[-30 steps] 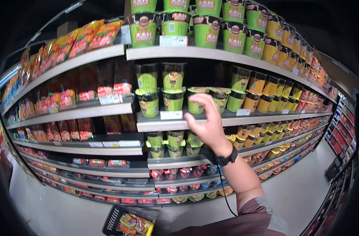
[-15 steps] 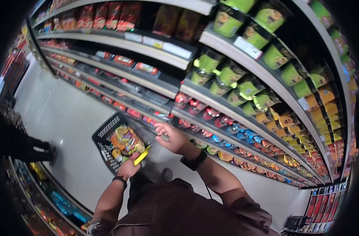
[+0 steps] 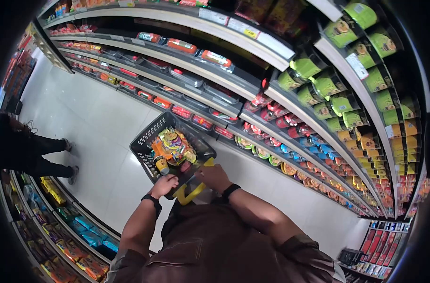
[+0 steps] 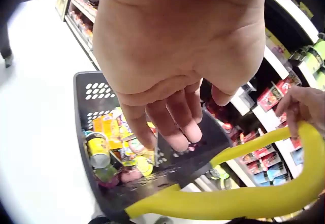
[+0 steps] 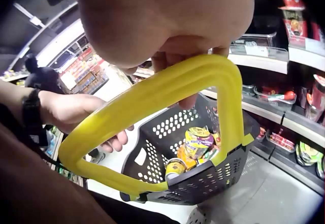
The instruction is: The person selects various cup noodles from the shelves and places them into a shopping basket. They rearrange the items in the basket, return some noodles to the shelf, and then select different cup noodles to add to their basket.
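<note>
A black basket holding colourful packets and a yellow cup is below my hands, its yellow handle raised. My right hand grips this handle; in the right wrist view its fingers bend behind the yellow bar. Over the basket's near left side is my left hand, holding nothing. The left wrist view shows that palm with loosely bent fingers above the basket, apart from the handle.
Shelves of packaged sausages and cups run along the far side and right. Another person in dark clothes stands at left on the pale floor. A lower shelf of bagged goods is at the bottom left.
The view has swung down from the shelves to the basket. My right hand has come down from the shelf to the handle and gripped it. My left hand has let go of the handle.
</note>
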{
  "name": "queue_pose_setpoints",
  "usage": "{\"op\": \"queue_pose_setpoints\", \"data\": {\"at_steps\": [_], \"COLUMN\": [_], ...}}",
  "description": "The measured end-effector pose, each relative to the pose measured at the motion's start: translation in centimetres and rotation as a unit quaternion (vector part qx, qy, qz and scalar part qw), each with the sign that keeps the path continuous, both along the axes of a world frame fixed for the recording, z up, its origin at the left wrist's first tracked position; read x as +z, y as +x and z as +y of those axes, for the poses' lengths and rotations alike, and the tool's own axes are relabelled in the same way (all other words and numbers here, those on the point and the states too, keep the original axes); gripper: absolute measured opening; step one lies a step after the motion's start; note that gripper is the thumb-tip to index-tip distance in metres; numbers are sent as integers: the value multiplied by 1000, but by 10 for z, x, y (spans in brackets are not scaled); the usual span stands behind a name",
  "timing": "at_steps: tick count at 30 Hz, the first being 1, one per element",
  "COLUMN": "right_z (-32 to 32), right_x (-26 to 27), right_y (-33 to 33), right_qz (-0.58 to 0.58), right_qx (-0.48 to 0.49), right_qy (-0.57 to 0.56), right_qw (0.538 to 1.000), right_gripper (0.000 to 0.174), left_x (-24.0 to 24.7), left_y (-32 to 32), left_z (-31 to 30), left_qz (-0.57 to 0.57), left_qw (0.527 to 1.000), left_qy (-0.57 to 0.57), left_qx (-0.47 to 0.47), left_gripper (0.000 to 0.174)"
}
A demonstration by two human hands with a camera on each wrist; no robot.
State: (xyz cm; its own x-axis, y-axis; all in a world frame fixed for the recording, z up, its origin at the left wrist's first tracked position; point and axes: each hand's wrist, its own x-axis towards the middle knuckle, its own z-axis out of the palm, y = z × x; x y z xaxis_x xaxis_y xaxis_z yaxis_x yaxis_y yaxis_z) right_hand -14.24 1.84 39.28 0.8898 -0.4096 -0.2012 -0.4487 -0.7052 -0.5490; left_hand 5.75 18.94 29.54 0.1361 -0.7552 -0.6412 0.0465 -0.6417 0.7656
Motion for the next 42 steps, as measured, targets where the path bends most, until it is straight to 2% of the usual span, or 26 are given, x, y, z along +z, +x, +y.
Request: {"op": "queue_pose_setpoints", "data": {"at_steps": [2,4,6,7,8,10,14,17,20,21,22,24,28,30,32,34,35,36,38,39,40,42], "right_z": [5,8,8,8,9,10,15,12,9,8,5,4,-2,-5,-4,-6,-6,-4,-4,-5,-5,-5], "right_x": [-3,-21,-21,-18,-20,-26,-34,-28,-29,-29,-30,-29,-29,-27,-29,-29,-29,-29,-30,-31,-32,-31], "right_y": [14,15,11,8,5,2,0,-2,-4,-5,-5,-5,-3,-4,-6,-6,-7,-8,-11,-11,-11,-11], "right_qz": [70,82,61,42,49,-45,-56,-19,-3,-16,-6,-35,-54,-31,-33,-27,-25,-19,-18,-16,-12,-20], "right_qx": [-105,-124,-149,-140,-143,-136,-160,-148,-140,-137,-136,-117,-103,-99,-90,-91,-92,-90,-84,-85,-84,-92], "right_qy": [12,4,-28,-49,-41,-83,-69,-40,4,2,11,14,27,35,51,61,74,78,78,75,77,91], "right_qw": [992,989,987,988,988,986,983,988,990,990,991,992,993,994,994,994,993,993,993,993,993,991], "right_gripper": [34,35,35,27,27,18,12,7,8,8,8,9,18,13,10,10,10,10,11,12,12,13], "left_x": [-29,-46,-52,-55,-66,-88,-111,-127,-192,-194,-204,-237,-281,-305,-337,-354,-357,-363,-369,-370,-372,-367], "left_y": [27,50,61,66,69,71,66,53,45,39,39,35,30,32,35,35,36,36,41,38,39,44], "left_z": [12,18,15,9,9,6,-15,-49,-64,-73,-81,-88,-94,-87,-85,-81,-83,-81,-85,-86,-89,-99], "left_qz": [-1,-98,-196,-221,-247,-274,-260,-274,-296,-331,-320,-338,-350,-410,-409,-502,-506,-501,-524,-527,-523,-486], "left_qw": [999,993,976,964,959,950,940,931,907,889,892,873,876,866,860,814,790,793,762,780,783,728], "left_qy": [-22,47,49,103,88,92,126,71,39,49,56,36,54,22,46,15,50,52,78,108,109,160], "left_qx": [24,-42,-85,-107,-104,-119,-181,-229,-296,-313,-315,-351,-328,-284,-302,-291,-341,-342,-373,-319,-319,-456], "left_gripper": [33,32,33,33,35,34,34,36,33,32,32,28,26,32,38,41,38,38,34,32,32,32]}}
